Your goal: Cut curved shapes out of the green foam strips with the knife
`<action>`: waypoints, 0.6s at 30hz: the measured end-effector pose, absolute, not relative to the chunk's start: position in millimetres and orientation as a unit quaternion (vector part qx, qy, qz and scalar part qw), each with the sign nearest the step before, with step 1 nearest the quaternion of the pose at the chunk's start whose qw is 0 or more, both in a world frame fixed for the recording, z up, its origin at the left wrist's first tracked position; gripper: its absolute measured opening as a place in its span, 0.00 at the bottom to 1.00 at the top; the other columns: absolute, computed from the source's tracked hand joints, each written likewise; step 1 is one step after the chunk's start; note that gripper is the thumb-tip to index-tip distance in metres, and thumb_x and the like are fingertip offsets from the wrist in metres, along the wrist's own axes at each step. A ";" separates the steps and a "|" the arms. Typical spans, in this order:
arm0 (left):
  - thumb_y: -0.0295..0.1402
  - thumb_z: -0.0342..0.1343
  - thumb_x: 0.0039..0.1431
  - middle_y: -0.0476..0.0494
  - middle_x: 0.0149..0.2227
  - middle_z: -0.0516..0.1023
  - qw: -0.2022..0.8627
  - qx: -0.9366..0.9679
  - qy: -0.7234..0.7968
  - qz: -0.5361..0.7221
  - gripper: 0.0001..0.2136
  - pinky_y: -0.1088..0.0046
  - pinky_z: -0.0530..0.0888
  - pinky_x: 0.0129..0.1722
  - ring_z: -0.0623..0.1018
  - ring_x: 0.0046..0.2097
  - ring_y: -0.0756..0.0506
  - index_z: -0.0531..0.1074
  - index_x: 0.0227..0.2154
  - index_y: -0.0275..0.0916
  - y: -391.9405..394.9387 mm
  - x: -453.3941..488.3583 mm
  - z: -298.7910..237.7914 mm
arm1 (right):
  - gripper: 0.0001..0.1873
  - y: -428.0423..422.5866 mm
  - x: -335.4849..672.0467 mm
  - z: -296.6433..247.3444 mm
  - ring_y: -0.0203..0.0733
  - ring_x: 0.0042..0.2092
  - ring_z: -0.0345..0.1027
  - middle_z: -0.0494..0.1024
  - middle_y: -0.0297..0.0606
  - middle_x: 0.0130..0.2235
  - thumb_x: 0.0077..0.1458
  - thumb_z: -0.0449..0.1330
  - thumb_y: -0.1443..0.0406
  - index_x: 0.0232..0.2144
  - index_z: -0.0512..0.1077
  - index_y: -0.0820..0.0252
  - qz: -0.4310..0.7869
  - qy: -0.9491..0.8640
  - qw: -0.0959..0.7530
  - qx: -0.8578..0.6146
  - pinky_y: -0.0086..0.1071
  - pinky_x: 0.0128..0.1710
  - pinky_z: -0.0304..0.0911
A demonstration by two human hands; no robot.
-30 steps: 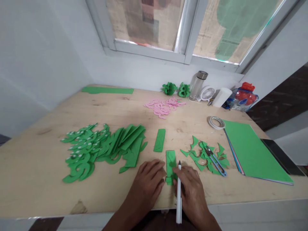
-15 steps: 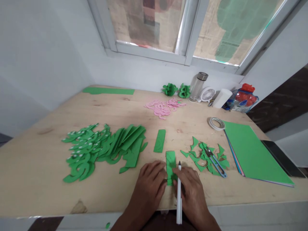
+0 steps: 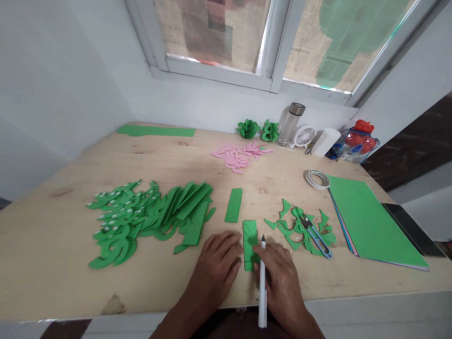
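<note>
A: Entry. Where was the green paper strip (image 3: 250, 233)?

B: It lay flat on the table (image 3: 63, 278), near the front edge, between the two hands. A second strip (image 3: 233, 205) lay just beyond it, not touching.

A: Left hand (image 3: 219, 263)?

B: The fingers were stretched out flat and gripped nothing. Their tips pressed at the strip's left edge. Judged to be a hold-down, so the paper could not slide.

A: Right hand (image 3: 278, 278)?

B: The fingers were closed around a white pen (image 3: 262, 292). Its dark tip pointed away from the body and sat on the strip's right side. The barrel ran back toward the table edge, in a writing grip.

A: Surroundings?

B: Thread snips (image 3: 316, 237) lay on green offcuts (image 3: 290, 226) just to the right, on the pen hand's side. A pile of green cut shapes (image 3: 141, 216) sat to the left, well apart from the strip. Stacked coloured sheets (image 3: 370, 221) and a tape roll (image 3: 317, 179) were further right. Pink cut-outs (image 3: 240, 155) lay toward the window.
</note>
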State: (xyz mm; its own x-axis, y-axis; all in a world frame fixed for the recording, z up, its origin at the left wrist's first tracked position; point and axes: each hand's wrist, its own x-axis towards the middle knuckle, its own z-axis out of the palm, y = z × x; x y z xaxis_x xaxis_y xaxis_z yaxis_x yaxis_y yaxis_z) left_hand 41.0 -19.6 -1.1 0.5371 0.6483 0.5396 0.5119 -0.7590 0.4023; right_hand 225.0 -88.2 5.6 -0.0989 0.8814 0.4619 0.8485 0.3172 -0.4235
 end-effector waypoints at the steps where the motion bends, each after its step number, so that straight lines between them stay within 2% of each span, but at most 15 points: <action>1: 0.26 0.48 0.63 0.43 0.50 0.80 0.095 0.873 0.334 0.343 0.11 0.59 0.70 0.55 0.75 0.54 0.42 0.75 0.42 0.41 -19.4 40.9 -1.7 | 0.18 -88.1 225.1 5.7 0.51 0.49 0.71 0.81 0.41 0.44 0.64 0.52 0.71 0.54 0.70 0.55 0.026 -0.742 0.331 -0.583 0.42 0.45 0.64; 18: 0.28 0.50 0.65 0.42 0.52 0.79 0.134 0.882 0.334 0.304 0.10 0.55 0.69 0.57 0.74 0.57 0.40 0.75 0.42 0.41 -20.2 39.9 3.1 | 0.21 -87.0 230.5 6.5 0.51 0.49 0.71 0.80 0.43 0.44 0.60 0.54 0.73 0.54 0.72 0.56 0.046 -0.748 0.309 -0.585 0.45 0.47 0.65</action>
State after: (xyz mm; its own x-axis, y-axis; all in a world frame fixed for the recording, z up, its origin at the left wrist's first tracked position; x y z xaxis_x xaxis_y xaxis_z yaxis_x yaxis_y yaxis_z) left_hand 39.9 -20.2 3.1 0.5916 0.6713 0.4465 0.5081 -0.7404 0.4399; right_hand 230.5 -87.0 6.5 -0.1238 0.9041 0.4089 0.8476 0.3106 -0.4301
